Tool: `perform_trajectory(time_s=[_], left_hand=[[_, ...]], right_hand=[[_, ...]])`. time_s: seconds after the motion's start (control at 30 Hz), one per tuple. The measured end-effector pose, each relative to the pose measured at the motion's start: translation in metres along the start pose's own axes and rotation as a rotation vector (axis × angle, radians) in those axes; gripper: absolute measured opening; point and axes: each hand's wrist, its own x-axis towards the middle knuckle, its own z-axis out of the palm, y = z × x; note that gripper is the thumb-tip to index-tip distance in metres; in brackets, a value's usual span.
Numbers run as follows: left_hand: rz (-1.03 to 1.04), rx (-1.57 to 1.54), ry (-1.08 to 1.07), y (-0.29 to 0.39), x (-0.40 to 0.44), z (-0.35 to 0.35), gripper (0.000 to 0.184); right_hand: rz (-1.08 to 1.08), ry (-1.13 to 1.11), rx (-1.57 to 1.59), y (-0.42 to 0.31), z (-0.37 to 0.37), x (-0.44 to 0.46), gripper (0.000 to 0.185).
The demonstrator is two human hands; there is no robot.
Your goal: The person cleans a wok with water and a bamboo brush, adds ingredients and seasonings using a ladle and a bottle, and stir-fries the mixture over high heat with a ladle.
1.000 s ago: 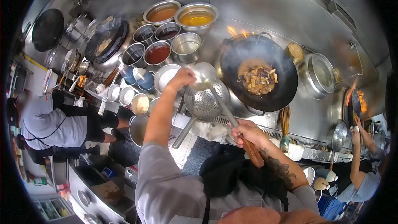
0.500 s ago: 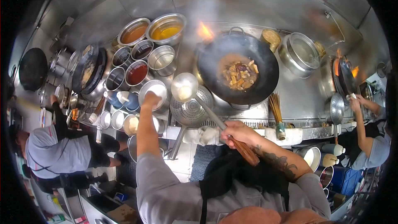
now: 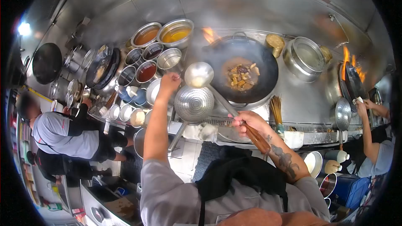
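My right hand (image 3: 250, 124) is wrapped round the wooden handle of a ladle (image 3: 199, 75), whose bowl holds a little pale matter. My left hand (image 3: 170, 82) is raised just left of the ladle bowl, fingers pinched together; whatever they hold is too small to make out. Beneath and beside it sits a metal bowl of white powder (image 3: 153, 92), partly covered by my forearm. A perforated strainer (image 3: 194, 104) lies below the ladle. Beyond the ladle, browned food pieces (image 3: 243, 76) sit in liquid in a steaming black wok (image 3: 266, 67).
Metal pots of red sauce (image 3: 147, 72) and yellow liquid (image 3: 176, 34) stand at the back left. A bamboo brush (image 3: 276, 111) and a lidded pot (image 3: 307, 55) are right. A co-worker's hands hold a flaming wok (image 3: 354, 84) at far right; other people stand left.
My left hand has come out of the white powder bowl and moved up and right towards the ladle. My right hand keeps its hold. The whole view has shifted slightly.
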Motion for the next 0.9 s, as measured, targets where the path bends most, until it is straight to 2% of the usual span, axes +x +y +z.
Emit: perform_trajectory(time_s=[0.07, 0.13, 0.17, 0.23, 0.3, 0.33, 0.4, 0.43, 0.47, 0.57, 0.6, 0.7, 0.73, 0.8, 0.87, 0.9], left_hand=[[-0.083, 0.289, -0.083, -0.024, -0.019, 0.026, 0.034], [-0.042, 0.427, -0.251, -0.034, -0.068, 0.059, 0.039], [-0.053, 0.372, -0.386, -0.033, -0.094, 0.072, 0.043], [-0.010, 0.346, -0.607, -0.081, -0.130, 0.123, 0.056], [0.017, 0.370, -0.666, -0.102, -0.165, 0.149, 0.070], [0.000, 0.360, -0.624, -0.056, -0.185, 0.134, 0.076], [-0.035, 0.337, -0.520, -0.021, -0.205, 0.136, 0.080], [-0.057, 0.325, -0.465, -0.020, -0.213, 0.144, 0.080], [-0.079, 0.309, -0.410, -0.023, -0.219, 0.150, 0.080], [0.002, 0.147, -0.273, -0.047, -0.224, 0.166, 0.067], [-0.188, 0.024, -0.375, -0.017, -0.220, 0.138, 0.053], [-0.691, -0.978, -0.446, 0.009, -0.207, 0.103, 0.043], [-0.637, -1.171, -0.454, 0.004, -0.206, 0.113, 0.041], [-0.487, -1.185, -0.397, 0.018, -0.194, 0.132, 0.039], [-0.648, -1.334, -0.421, 0.054, -0.173, 0.143, 0.043], [-0.891, -1.468, -0.473, 0.077, -0.161, 0.144, 0.047]], right_hand=[[-0.061, -0.005, 0.037, -0.003, -0.011, -0.018, 0.028], [-0.124, 0.026, 0.016, -0.005, -0.027, -0.033, 0.028], [-0.157, 0.043, 0.003, -0.007, -0.035, -0.039, 0.027], [-0.238, 0.105, -0.048, -0.013, -0.048, -0.055, 0.017], [-0.307, 0.197, -0.079, -0.009, -0.065, -0.065, 0.013], [-0.340, 0.217, -0.059, -0.008, -0.071, -0.070, 0.008], [-0.371, 0.328, -0.115, -0.003, -0.084, -0.075, 0.014], [-0.385, 0.384, -0.143, 0.000, -0.091, -0.075, 0.018], [-0.424, 0.415, -0.157, 0.004, -0.099, -0.073, 0.009], [-0.434, 0.530, -0.205, 0.003, -0.100, -0.072, 0.003], [-0.436, 0.542, -0.239, 0.005, -0.107, -0.065, 0.004], [-0.461, 0.570, -0.328, 0.003, -0.116, -0.048, 0.005], [-0.480, 0.576, -0.350, 0.002, -0.107, -0.045, 0.005], [-0.526, 0.609, -0.453, 0.002, -0.104, -0.036, 0.004], [-0.576, 0.664, -0.618, 0.005, -0.113, -0.021, 0.006], [-0.585, 0.682, -0.678, 0.004, -0.110, -0.020, 0.008]])
